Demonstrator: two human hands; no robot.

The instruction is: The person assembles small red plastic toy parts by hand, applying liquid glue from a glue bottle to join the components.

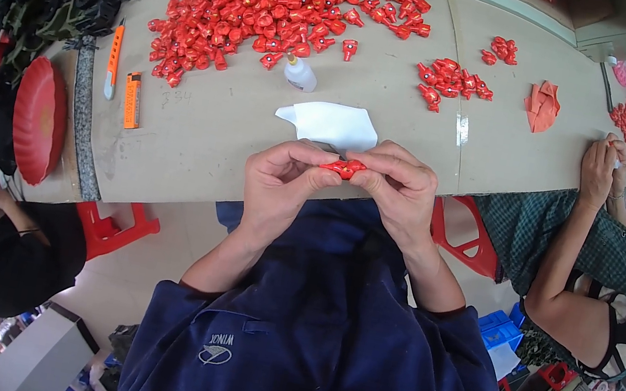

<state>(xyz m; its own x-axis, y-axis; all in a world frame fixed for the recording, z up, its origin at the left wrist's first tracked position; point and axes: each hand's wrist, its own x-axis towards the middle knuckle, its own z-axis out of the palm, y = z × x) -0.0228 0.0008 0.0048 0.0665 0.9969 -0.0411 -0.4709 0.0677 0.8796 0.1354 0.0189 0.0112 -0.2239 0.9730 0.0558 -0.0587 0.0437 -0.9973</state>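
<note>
Just above the table's near edge, a small red plastic part (346, 169) is pinched between my two hands. The thumb and fingers of my left hand (279, 183) grip its left end. My right hand (396, 189) grips the right end in the same way. My fingers cover much of the part, so its full shape is hidden. Right behind my hands lies a white cloth or glove-like piece (335, 125). A small white squeeze bottle (300, 74) with a narrow tip stands farther back, beside a large heap of similar red parts (254, 9).
Smaller groups of red parts (452, 80) and an orange-red cloth piece (542, 108) lie right of the heap. An orange cutter knife (114, 60) and an orange box (133, 100) lie left. A red tray (40, 120) stands far left. Co-workers sit on both sides.
</note>
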